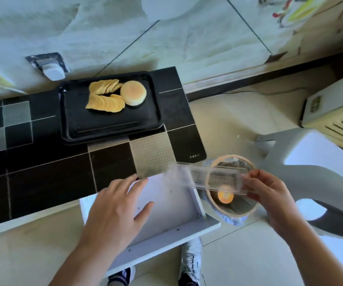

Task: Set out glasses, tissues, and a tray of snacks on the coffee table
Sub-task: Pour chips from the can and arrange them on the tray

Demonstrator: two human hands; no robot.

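Note:
A black tray (112, 124) sits on the black-tiled coffee table (42, 174), carrying two fans of potato chips (104, 98) and a round pale bun (133, 93). My left hand (117, 205) is spread flat, fingers straight, over the open white drawer (172, 205) at the table's front edge. My right hand (269, 193) pinches the right end of a clear plastic snack wrapper (213, 178), blurred with motion, above a round bin (251, 211). An orange item (225, 196) lies inside the bin. No glasses or tissues are in view.
A white plastic stool (314, 162) stands right of the bin, and a cream heater (335, 116) stands behind it. A white plug (52, 70) sits in a wall socket behind the table. My shoes (189, 263) are below the drawer.

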